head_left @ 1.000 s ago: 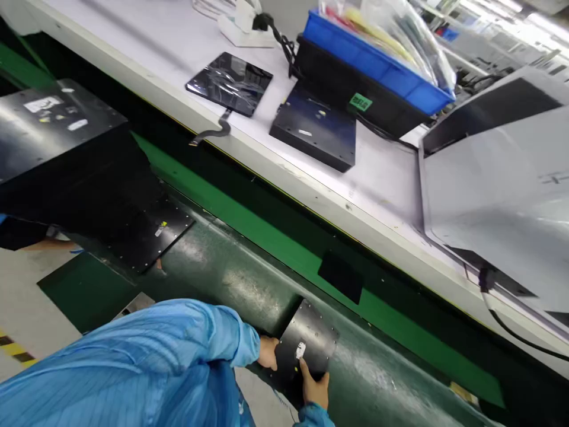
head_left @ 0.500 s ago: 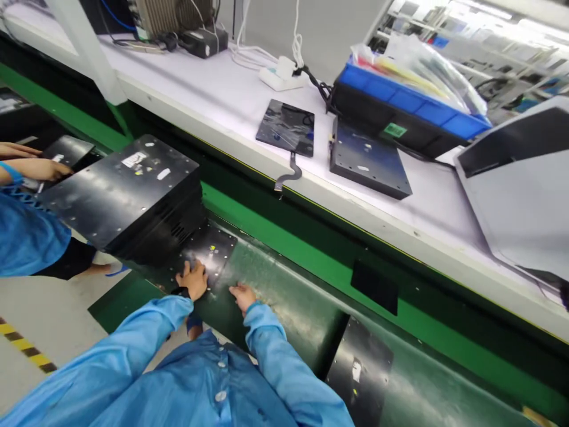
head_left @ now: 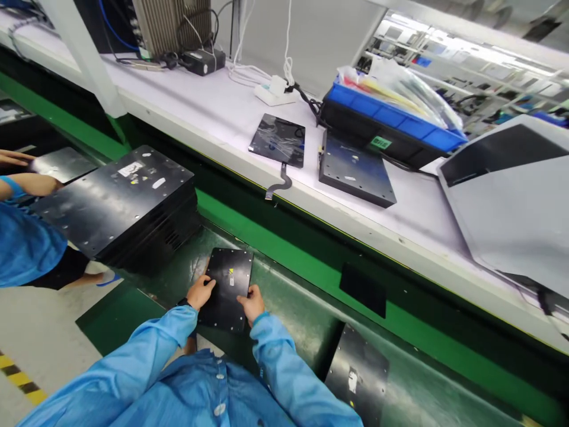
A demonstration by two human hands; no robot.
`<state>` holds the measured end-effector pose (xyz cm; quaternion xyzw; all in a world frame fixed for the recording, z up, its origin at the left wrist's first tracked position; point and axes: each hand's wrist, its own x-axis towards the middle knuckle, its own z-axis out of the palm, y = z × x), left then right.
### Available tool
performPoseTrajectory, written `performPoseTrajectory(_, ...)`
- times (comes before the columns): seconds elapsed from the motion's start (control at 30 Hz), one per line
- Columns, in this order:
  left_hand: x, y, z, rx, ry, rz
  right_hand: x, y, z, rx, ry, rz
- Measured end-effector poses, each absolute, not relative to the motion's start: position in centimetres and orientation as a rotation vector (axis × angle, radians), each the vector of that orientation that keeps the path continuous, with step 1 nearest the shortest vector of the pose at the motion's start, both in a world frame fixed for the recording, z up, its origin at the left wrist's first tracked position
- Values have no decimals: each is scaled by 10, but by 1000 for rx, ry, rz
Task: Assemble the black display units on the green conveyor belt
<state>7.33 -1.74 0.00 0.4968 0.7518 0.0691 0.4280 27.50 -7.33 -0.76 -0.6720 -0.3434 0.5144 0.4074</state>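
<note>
Shifted since the earlier view, the black metal plate (head_left: 233,264) now lies clear of the stack of black plates (head_left: 115,201), flat on the dark green curved surface (head_left: 288,314), just right of that stack and close in front of us. Our left hand (head_left: 201,292) rests on the plate's left edge and our right hand (head_left: 252,303) on its near right edge, the two apart with the plate between them; we cannot tell whether they grip it or only press on top. A second black plate (head_left: 358,373) lies further right on the same surface, well apart from our hands. The green surface looks slick and falls away toward us, so a light hold could let the plate slide off toward the floor. Its corners could also knock the stack and shift the upper plates, especially with a co-worker's hand (head_left: 42,185) working at the stack's far left. On the far white bench (head_left: 351,228), a ribbon cable (head_left: 279,184) trails from a glossy black panel (head_left: 278,140) and could snag on a passing sleeve.
</note>
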Motion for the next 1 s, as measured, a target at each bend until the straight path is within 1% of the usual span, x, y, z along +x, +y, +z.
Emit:
performPoseTrajectory(0.1,120,-37,24,1326,1507,312,297,-115,16,-1589,-833,1249)
performPoseTrajectory(0.2,161,-49,51,1348,1160,377,309,-143,37,-1622,-890,1129)
performPoseTrajectory(0.27,178,-49,67,1429,1131,323,313,-148,44,-1568,-868,1158)
performPoseTrajectory(0.37,186,-44,84,1641,1258,213,321,-136,44,-1425,-705,1283)
performPoseTrajectory(0.47,184,-37,92,1820,1329,132,326,-99,40,-1441,-532,1209)
performPoseTrajectory(0.53,180,-32,92,1889,1353,96,324,-69,38,-1412,-503,1202)
performPoseTrajectory(0.63,173,-23,88,1934,1325,101,311,-38,36,-1247,-483,1319)
performPoseTrajectory(0.73,161,-15,80,1934,1244,118,298,-27,33,-1099,-420,1367)
performPoseTrajectory(0.83,139,-1,67,1926,1292,168,305,-30,29,-996,-378,1364)
performPoseTrajectory(0.9,117,13,52,1919,1417,210,323,-40,24,-1019,-315,1298)
performPoseTrajectory(1.0,82,34,22,1919,1638,118,370,-69,12,-1318,-240,1181)
